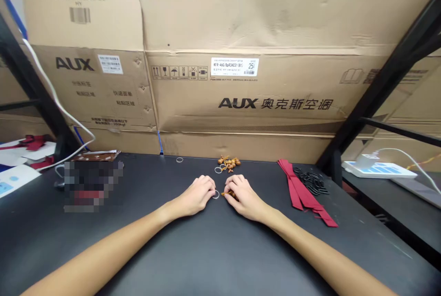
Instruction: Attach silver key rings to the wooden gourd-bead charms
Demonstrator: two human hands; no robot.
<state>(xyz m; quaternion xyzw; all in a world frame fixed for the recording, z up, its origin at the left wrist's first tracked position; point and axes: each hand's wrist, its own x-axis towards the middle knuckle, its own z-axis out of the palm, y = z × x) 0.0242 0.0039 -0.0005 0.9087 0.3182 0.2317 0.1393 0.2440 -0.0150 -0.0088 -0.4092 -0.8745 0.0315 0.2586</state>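
My left hand (195, 196) rests at the middle of the dark tabletop with its fingertips pinched on a thin metal split ring (216, 195). Just across from it, my right hand (245, 198) is closed on a small amber-brown pendant (228, 193) with a short cord end; the fingers cover most of it. Ring and pendant are close but apart. Beyond both hands lies a little pile of similar brown pendants (234, 162). Loose metal rings (218, 170) lie at that pile's left side, and a separate ring (179, 160) is farther left.
Red fabric strips (299, 190) and a heap of black clasps (312, 182) lie at the right. Large cardboard boxes (275, 80) wall off the back. A white power strip (379, 170) sits far right; a white cable (65, 107) hangs at left near a brown packet (96, 156).
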